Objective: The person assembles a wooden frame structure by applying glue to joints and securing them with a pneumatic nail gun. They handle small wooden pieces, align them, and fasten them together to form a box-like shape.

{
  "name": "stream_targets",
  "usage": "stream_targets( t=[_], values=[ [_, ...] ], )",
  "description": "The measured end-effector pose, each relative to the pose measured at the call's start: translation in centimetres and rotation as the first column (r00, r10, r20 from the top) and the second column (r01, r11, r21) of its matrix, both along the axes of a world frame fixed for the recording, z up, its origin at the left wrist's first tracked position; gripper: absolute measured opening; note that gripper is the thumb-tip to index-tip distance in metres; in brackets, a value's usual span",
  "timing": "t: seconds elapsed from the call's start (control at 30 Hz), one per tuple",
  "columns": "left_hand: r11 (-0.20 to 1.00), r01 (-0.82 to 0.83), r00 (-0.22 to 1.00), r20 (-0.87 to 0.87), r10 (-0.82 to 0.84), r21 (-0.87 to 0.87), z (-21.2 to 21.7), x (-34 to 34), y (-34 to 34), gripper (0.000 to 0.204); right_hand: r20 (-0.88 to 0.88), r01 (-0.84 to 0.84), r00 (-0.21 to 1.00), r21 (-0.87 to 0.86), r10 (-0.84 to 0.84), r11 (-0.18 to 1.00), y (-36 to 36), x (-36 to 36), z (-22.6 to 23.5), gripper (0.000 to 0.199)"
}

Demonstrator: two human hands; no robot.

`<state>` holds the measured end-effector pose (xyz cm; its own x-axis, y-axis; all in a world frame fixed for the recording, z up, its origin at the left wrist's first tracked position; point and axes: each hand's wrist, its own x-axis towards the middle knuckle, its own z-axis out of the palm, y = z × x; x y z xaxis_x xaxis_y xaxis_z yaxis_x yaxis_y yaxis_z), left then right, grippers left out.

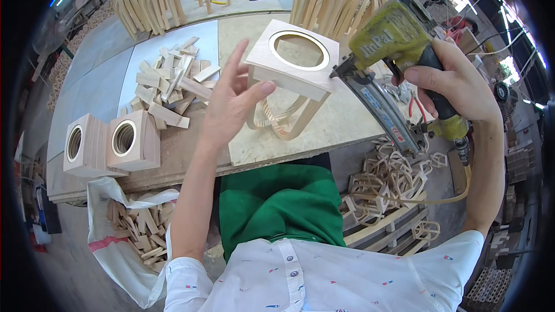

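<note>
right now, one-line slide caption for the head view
Right hand presses a nail gun to a wooden ring-top frame; left hand steadies it.

The left hand [234, 98] covers the near left corner of the square wooden frame [293, 58], so the touch between its fingertips and the wood cannot be seen. The nail gun [393, 63] hides the frame's right corner, and where its nose meets the wood is too small to tell. The right hand [454, 86] wraps the grip, hiding the trigger. The bent wooden legs [283, 118] under the frame are partly masked by the left hand. At the workbench's [173, 156] far edge, the bent-wood stacks [147, 0] are cut off by the picture's rim.
</note>
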<state>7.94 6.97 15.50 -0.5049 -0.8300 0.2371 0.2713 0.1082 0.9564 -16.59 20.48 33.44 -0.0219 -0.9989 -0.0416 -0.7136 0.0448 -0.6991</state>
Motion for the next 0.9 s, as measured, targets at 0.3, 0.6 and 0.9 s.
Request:
stream_targets(
  t=[0.3, 0.6, 0.9],
  values=[
    [0.997, -0.075, 0.986, -0.152, 0.074, 0.004, -0.7, -4.0, 1.3, 0.078, -0.009, 0.098, 0.995, 0.012, -0.098, 0.995, 0.2, -1.3, 0.0, 0.024],
    [0.994, -0.106, 0.982, -0.155, 0.106, 0.011, -0.8, -4.0, 1.7, 0.079, 0.055, -0.056, 0.997, -0.058, 0.059, 0.997, -1.7, 1.5, 0.4, 0.026],
    [0.995, -0.098, 0.986, -0.130, 0.101, 0.028, -0.2, -4.0, 2.6, 0.079, 0.031, -0.100, 0.994, -0.048, 0.101, 0.994, -3.0, 3.6, 0.6, 0.024]
  ],
)
